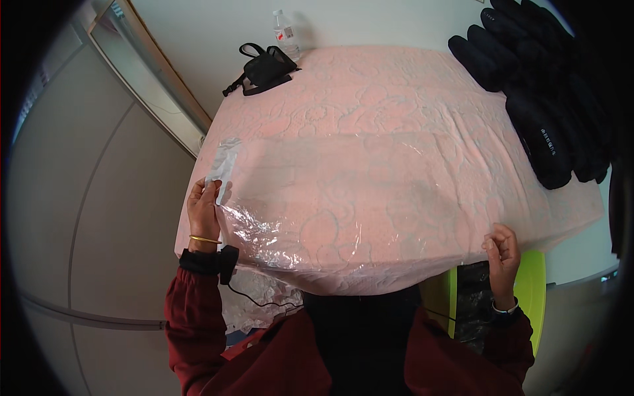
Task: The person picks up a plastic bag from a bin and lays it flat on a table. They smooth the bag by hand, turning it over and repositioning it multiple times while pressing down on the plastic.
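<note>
A wide clear plastic bag (264, 231) lies spread over a pink patterned cover, its film glinting near the left front corner. Along its left end runs a whitish strip (226, 162). My left hand (203, 201) pinches the bag at that strip, thumb and fingers closed. At the opposite end, by the cover's front right edge, my right hand (504, 254) has its fingers curled together at the film's edge. The thin film between those fingers is hard to make out. The bag looks flat, with nothing visible inside it.
Several black padded bundles (538, 125) are piled at the right on the pink cover (370, 86). A black pouch with straps (267, 69) and a clear bottle (285, 36) stand at the back left. Below are crumpled clear plastic (254, 300) and a lime-green container (533, 290).
</note>
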Demonstrator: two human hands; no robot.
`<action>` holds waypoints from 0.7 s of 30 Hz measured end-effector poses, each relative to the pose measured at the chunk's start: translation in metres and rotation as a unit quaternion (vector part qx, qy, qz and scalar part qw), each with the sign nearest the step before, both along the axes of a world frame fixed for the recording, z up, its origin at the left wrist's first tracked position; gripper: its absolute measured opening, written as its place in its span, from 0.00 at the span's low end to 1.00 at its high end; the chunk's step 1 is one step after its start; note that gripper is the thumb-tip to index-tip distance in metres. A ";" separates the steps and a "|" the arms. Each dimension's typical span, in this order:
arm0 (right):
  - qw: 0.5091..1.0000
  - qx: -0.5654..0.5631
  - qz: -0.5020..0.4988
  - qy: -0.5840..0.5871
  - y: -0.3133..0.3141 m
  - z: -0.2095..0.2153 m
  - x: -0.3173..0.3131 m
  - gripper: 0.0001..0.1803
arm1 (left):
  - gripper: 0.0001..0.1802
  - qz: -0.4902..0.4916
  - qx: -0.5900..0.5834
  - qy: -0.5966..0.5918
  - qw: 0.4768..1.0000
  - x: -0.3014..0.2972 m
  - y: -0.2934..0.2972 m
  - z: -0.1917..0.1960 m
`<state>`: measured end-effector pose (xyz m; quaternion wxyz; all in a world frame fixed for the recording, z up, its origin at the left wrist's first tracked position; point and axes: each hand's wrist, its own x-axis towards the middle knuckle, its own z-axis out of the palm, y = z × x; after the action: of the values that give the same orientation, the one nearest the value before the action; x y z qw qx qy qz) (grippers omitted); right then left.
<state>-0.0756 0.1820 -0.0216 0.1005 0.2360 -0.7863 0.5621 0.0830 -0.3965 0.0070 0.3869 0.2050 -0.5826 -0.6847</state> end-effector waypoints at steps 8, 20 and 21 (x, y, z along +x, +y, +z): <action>0.983 0.024 -0.010 -0.181 -0.009 0.007 0.020 0.06 | 0.26 -0.046 0.024 -0.116 0.992 0.019 0.013 0.005; 0.905 0.256 0.210 0.267 -0.126 0.046 0.059 0.37 | 0.51 -0.170 -0.667 -0.212 0.693 0.042 0.201 0.012; 0.904 0.250 0.218 0.269 -0.134 0.044 0.060 0.37 | 0.51 -0.209 -0.667 -0.200 0.686 0.033 0.216 0.002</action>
<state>-0.0157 0.0477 0.0228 0.1214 0.5611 -0.7730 0.2700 0.1163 -0.1809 0.0094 0.1422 -0.1023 -0.9771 -0.1207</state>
